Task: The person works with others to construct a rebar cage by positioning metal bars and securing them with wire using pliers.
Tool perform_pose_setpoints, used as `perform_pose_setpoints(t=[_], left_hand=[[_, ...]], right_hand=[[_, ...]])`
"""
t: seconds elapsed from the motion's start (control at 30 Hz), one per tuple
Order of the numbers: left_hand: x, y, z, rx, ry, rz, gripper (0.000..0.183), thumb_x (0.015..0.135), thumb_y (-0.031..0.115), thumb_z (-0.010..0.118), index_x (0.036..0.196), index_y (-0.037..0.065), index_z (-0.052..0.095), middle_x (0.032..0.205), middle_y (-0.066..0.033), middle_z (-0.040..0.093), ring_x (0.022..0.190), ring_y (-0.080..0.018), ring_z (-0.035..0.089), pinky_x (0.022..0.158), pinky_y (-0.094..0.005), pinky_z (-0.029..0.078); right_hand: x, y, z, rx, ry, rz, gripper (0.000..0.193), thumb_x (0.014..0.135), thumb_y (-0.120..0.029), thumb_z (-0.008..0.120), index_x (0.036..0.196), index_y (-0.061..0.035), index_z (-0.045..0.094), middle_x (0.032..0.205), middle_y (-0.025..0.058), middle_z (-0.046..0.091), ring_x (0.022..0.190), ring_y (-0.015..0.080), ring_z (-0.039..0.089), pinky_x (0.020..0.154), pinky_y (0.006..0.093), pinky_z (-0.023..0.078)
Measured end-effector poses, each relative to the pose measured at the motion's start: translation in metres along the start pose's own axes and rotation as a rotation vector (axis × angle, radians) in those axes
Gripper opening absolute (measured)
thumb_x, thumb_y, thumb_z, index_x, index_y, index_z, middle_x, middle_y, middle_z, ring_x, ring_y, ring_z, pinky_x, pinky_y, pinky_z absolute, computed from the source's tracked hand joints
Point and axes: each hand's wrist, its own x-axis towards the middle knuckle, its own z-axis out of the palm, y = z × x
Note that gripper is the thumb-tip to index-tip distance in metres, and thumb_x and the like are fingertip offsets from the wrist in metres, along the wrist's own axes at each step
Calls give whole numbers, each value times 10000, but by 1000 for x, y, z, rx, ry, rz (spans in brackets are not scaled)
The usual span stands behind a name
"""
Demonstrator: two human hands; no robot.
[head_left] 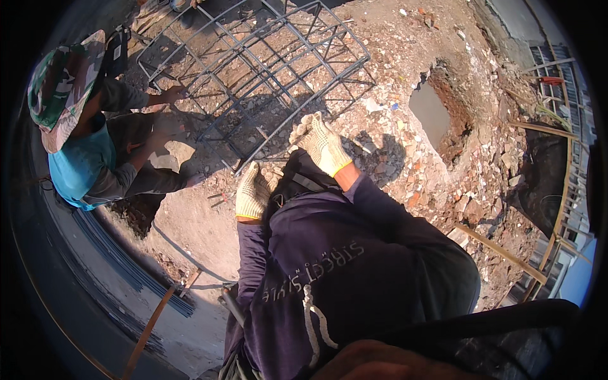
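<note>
A cage of tied steel reinforcing bars (244, 47) rests tilted on the rubble in front of me. Both my hands wear off-white dotted work gloves with yellow cuffs. My right hand (323, 144) has its fingers curled close beside the cage's near bar. Lower and to the left, my left hand (254, 193) is also curled, next to the cage's near corner. What either hand holds, if anything, is too small or hidden to make out. Pliers with reddish handles (219, 200) lie on the ground left of my left hand.
On the left, a person in a camouflage hat (63, 85) crouches, one hand (174, 95) by the cage. A pit with grey liquid (430, 114) opens at right. Long steel bars (136, 266) lie lower left. Wooden planks (503, 252) and loose rubble (405, 168) lie right.
</note>
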Motion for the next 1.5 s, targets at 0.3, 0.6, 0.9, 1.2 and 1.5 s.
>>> perform_pose_setpoints(t=[0.3,0.6,0.9,1.2,1.5], left_hand=[[-17,-3,46,1753,-134,835,486,950,318,683,1311,2,608,1135,-160,697,1009,-265,690,870,-331,531],[-32,-33,67,1772,-381,537,318,1007,254,581,1185,7,677,1082,-199,716,1026,-331,686,884,-378,515],[-43,-79,88,1873,-435,470,333,991,256,602,1152,-25,680,1057,-220,714,1006,-340,685,889,-385,516],[-25,-103,111,1879,-355,334,252,966,239,635,1084,32,715,1014,-206,709,972,-404,677,826,-412,539],[-9,-86,114,1828,-256,202,304,996,260,590,1108,2,705,1034,-183,721,1007,-301,693,884,-383,510]], right_hand=[[-28,-5,-26,-2,68,-64,317,1045,-354,541,959,-57,609,791,92,624,739,290,637,724,470,554],[-39,-3,-34,77,226,-93,360,1021,-466,552,1005,-111,609,677,16,507,587,209,506,602,434,488],[-42,-42,-100,251,296,-200,349,1057,-436,455,856,-167,554,603,-44,385,458,121,335,406,287,276],[-20,-108,-127,135,405,-83,381,1065,-441,431,777,-206,514,567,-61,297,449,126,267,405,292,234],[-7,-236,-170,-30,439,-435,249,1033,-349,485,973,-140,608,640,-35,466,529,111,401,460,283,331]])
